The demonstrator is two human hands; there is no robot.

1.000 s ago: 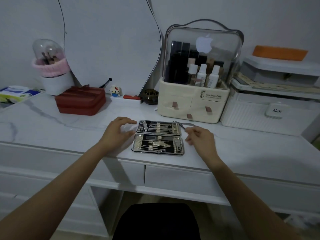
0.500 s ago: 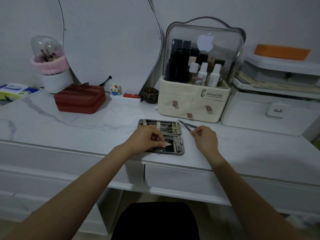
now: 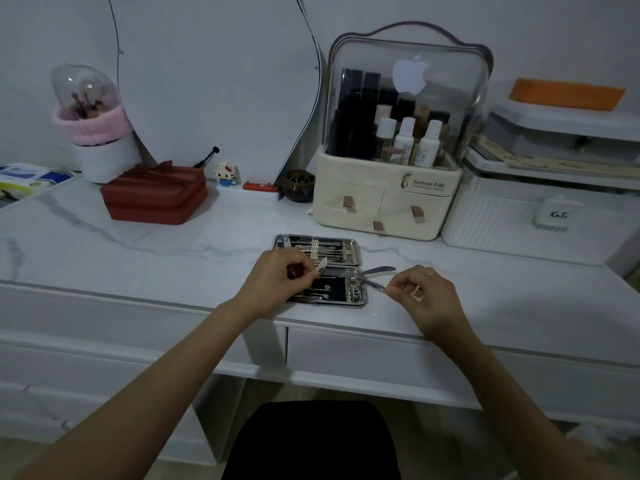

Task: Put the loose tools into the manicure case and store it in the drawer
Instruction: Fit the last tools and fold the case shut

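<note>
The manicure case (image 3: 337, 249) lies open flat on the white marble desk, both halves lined with metal tools. My left hand (image 3: 277, 277) hovers over the near half, pinching a small nail clipper (image 3: 322, 265) between thumb and fingers. My right hand (image 3: 426, 296), just right of the case, grips the handles of a metal nipper (image 3: 372, 277) whose jaws reach over the case's right edge. The closed drawer (image 3: 363, 351) sits under the desk edge below the case.
A cream cosmetics organiser (image 3: 388, 202) with a clear lid stands right behind the case. A white ribbed box (image 3: 519, 220) is at the right, a red case (image 3: 156, 199) at the left, a mirror (image 3: 214, 81) against the wall.
My left hand lifted the nail clipper up from the near half of the case. My right hand drew the nipper down and toward the case's right edge.
</note>
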